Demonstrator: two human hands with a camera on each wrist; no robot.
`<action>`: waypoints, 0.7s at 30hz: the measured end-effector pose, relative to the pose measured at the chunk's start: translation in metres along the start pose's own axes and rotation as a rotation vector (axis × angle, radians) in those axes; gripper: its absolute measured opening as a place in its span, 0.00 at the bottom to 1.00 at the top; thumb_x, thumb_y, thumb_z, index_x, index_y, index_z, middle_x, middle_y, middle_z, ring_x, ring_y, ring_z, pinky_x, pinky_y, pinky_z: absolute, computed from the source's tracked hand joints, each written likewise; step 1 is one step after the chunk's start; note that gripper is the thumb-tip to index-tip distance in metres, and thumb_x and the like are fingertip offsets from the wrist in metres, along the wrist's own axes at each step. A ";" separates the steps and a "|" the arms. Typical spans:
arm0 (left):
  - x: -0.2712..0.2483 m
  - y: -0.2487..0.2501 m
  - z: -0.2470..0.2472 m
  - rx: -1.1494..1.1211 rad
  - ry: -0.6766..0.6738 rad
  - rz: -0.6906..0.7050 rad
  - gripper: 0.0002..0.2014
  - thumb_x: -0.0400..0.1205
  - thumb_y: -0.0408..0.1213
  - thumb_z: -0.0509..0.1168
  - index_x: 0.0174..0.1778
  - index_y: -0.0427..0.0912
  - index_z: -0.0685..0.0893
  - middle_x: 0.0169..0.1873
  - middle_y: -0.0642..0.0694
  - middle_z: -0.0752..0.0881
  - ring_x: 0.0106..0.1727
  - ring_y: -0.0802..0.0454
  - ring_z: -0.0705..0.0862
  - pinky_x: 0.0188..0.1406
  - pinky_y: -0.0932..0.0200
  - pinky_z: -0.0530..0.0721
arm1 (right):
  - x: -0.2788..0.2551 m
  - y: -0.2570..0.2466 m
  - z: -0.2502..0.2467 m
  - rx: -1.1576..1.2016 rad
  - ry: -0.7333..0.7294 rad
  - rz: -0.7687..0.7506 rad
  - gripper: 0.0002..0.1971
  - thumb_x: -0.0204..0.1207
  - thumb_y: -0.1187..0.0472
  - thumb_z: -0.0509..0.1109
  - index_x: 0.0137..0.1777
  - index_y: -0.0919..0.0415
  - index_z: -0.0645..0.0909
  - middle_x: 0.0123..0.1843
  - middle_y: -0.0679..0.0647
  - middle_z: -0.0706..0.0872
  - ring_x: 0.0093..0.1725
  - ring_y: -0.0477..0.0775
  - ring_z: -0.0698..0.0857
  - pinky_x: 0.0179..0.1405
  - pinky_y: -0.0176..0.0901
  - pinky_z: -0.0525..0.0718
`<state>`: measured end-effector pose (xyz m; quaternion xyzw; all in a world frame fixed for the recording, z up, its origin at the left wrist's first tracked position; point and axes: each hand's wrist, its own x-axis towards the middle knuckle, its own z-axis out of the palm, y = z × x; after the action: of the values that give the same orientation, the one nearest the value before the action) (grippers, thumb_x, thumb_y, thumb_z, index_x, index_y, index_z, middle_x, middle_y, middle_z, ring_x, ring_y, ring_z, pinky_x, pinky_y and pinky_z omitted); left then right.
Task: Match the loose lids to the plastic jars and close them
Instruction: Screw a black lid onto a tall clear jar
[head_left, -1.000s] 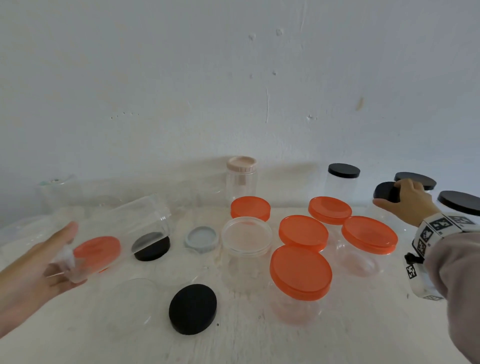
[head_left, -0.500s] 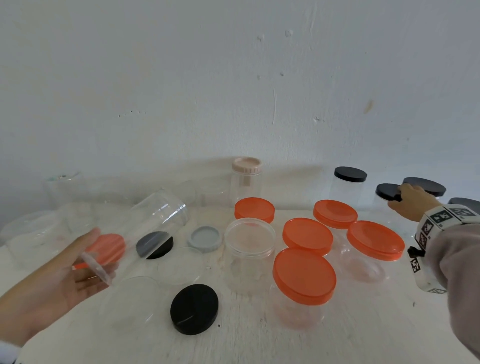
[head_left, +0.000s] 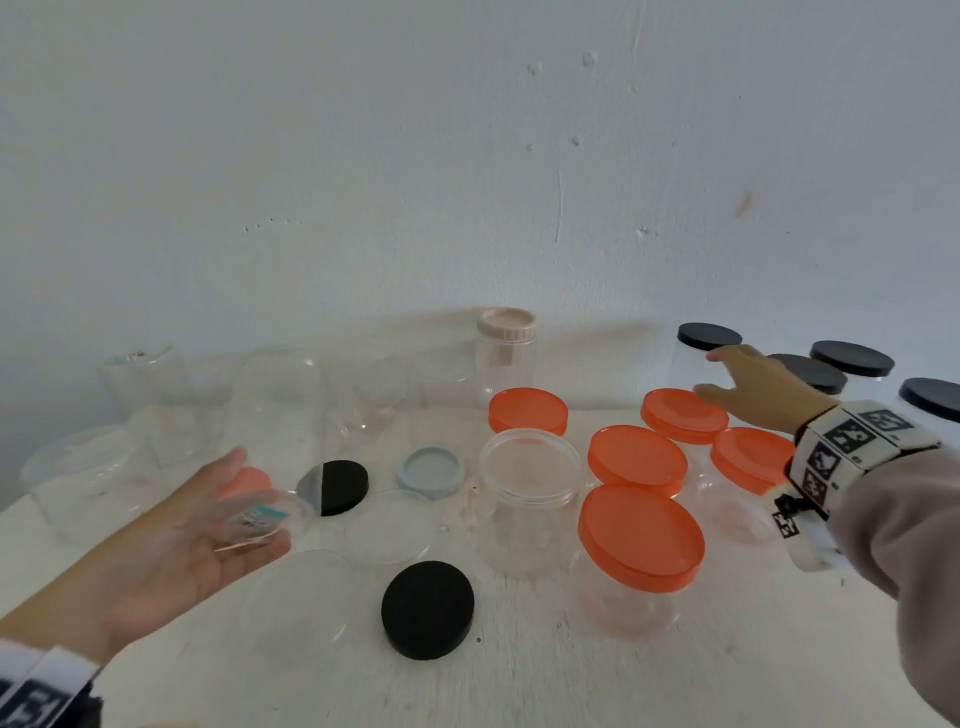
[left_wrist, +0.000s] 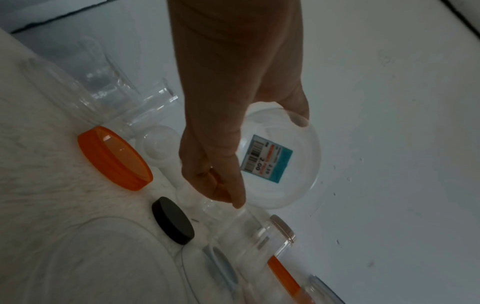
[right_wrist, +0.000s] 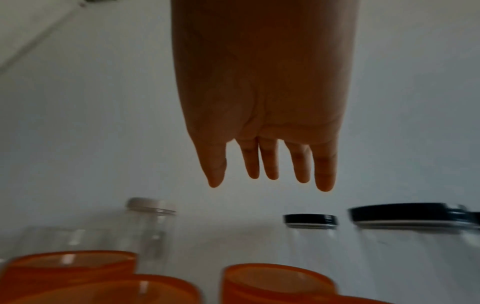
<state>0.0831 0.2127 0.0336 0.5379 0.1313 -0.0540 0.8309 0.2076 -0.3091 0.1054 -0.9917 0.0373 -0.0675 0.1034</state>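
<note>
**Left hand on a clear jar, right hand free over the black lids**

My left hand (head_left: 171, 540) sits at 8 o'clock, palm up, fingers and thumb curled round a clear jar (head_left: 260, 512) lying on its side; the wrist view shows its base toward me, a teal price label (left_wrist: 267, 157) stuck on it. Just past the jar at 9 o'clock lies a loose orange lid (left_wrist: 114, 158), with a loose black lid (head_left: 335, 486) beside it and a grey lid (head_left: 431, 470) further toward the middle. A second loose black lid (head_left: 427, 609) lies near me at 6 o'clock, between two clear lids on the table (head_left: 519, 686).

My right hand (head_left: 758, 387) hovers at 2 o'clock with fingers straight and spread, holding nothing, its fingertips just beside a black-capped jar (head_left: 709, 338). More black-capped jars stand behind it. Four orange-capped jars cluster between 12 and 3 o'clock; the nearest (head_left: 641, 538) stands at 4 o'clock. An uncapped wide jar (head_left: 530, 467) stands at the centre, and a pink-capped jar (head_left: 506, 325) at 12 o'clock by the wall.
</note>
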 end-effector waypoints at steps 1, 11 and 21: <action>-0.001 0.001 0.003 -0.007 -0.005 0.003 0.42 0.67 0.50 0.75 0.72 0.27 0.74 0.57 0.32 0.82 0.51 0.36 0.86 0.44 0.39 0.89 | -0.005 -0.014 0.002 0.010 -0.012 -0.046 0.31 0.82 0.49 0.65 0.81 0.60 0.62 0.81 0.60 0.64 0.74 0.67 0.71 0.72 0.60 0.71; -0.007 0.000 0.008 0.027 -0.189 0.013 0.31 0.60 0.50 0.82 0.51 0.35 0.81 0.44 0.36 0.89 0.47 0.40 0.91 0.43 0.43 0.90 | -0.092 -0.156 0.026 0.033 -0.108 -0.524 0.30 0.82 0.45 0.63 0.81 0.50 0.61 0.79 0.50 0.67 0.75 0.53 0.65 0.70 0.50 0.70; -0.005 -0.012 -0.013 0.205 -0.117 -0.027 0.32 0.68 0.61 0.67 0.61 0.42 0.80 0.45 0.38 0.92 0.46 0.45 0.92 0.42 0.49 0.90 | -0.131 -0.224 0.098 -0.303 -0.122 -0.761 0.29 0.82 0.44 0.61 0.80 0.56 0.64 0.75 0.55 0.71 0.73 0.58 0.68 0.77 0.47 0.57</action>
<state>0.0739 0.2190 0.0193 0.6144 0.0837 -0.1098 0.7769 0.1057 -0.0593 0.0409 -0.9408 -0.3287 -0.0359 -0.0739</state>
